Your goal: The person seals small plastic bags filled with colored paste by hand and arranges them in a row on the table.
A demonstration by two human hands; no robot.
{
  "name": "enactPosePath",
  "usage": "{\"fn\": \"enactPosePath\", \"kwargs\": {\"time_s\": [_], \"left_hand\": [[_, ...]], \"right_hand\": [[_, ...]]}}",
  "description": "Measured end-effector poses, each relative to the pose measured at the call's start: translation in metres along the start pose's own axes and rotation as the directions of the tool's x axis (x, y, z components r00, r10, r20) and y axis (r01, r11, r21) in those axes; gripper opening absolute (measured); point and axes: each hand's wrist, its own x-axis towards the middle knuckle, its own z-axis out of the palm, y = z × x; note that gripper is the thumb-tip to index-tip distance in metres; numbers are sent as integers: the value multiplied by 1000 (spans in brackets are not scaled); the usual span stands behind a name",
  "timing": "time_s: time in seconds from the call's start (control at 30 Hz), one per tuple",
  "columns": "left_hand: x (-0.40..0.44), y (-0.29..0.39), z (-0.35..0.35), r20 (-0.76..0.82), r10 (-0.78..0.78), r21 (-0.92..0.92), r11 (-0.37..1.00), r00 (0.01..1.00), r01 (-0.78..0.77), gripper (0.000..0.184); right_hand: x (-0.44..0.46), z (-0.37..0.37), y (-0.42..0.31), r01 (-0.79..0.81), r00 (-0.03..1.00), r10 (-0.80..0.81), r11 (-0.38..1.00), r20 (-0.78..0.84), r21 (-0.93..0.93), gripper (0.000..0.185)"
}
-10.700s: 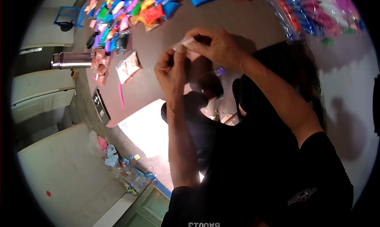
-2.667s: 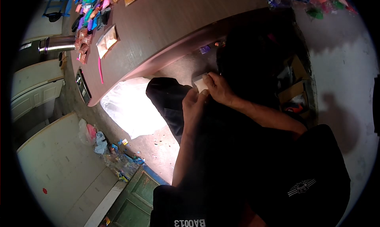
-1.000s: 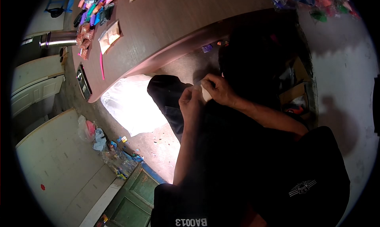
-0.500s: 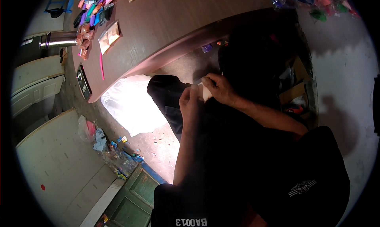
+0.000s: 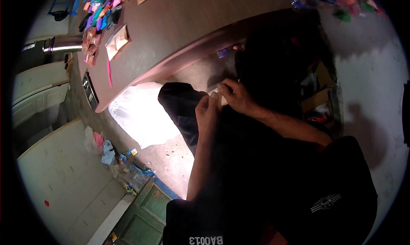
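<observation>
Over my lap, beside the dark trouser leg, both hands meet at a small pale packet (image 5: 224,100). My left hand (image 5: 206,110) pinches its left side with thumb and finger. The fingers of my right hand (image 5: 235,96) are closed on its upper right part. Fingers cover much of the packet, so its full shape is hidden. On the brown table (image 5: 171,27) lies a larger clear packet with pale contents (image 5: 116,42), with a pink strip (image 5: 109,73) just below it.
Many colourful packets (image 5: 102,8) lie at the table's far left, near a metal flask (image 5: 64,44) and a dark device (image 5: 90,91). A white plastic bag (image 5: 143,115) is below the table edge. Cardboard boxes (image 5: 314,100) stand at right.
Since the oldest frame, my hands have come down from over the table to my lap, and the view has shifted. In the last second, my left thumb and fingers have moved slightly at the packet.
</observation>
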Motion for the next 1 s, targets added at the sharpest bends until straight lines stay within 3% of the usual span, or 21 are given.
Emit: {"fn": "enactPosePath", "kwargs": {"time_s": [0.1,0.17,0.23,0.4,0.47,0.53,0.57,0.63,0.77,0.87,1.0], "left_hand": [[-7,0,4,35,35,-48,998,999,-33,27],[7,-20,-8,31,156,88,984,987,-158,26],[0,-10,-3,25,181,95,979,983,-183,28],[-6,3,9,14,63,104,993,998,-64,36],[-9,8,13,24,40,89,995,999,-42,37],[-10,9,14,40,23,81,996,999,-26,38],[-8,3,11,45,22,82,996,999,-25,38],[-4,2,11,37,170,129,976,985,-174,38],[2,-15,1,7,224,203,954,975,-221,42],[1,-13,1,20,126,156,980,992,-128,43],[-4,-6,11,34,80,148,985,996,-84,44]], "right_hand": [[-1,0,10,41,998,-44,996,-43,-84,27],[0,6,20,25,998,-25,1000,-56,-5,28],[1,6,15,-5,1000,5,1000,-20,14,31],[-2,-2,-1,16,999,-18,999,-46,-41,36],[-3,-4,-12,-82,996,84,988,-12,128,40],[0,-2,-2,-24,999,27,997,-36,68,42],[1,-1,3,30,998,-30,999,-50,12,44],[-1,-2,1,-9,1000,9,1000,-13,23,45],[0,-1,1,-65,997,64,997,37,39,46],[-1,-2,6,-9,1000,7,995,22,104,45],[-2,-8,0,-58,998,57,989,13,136,46]]}}
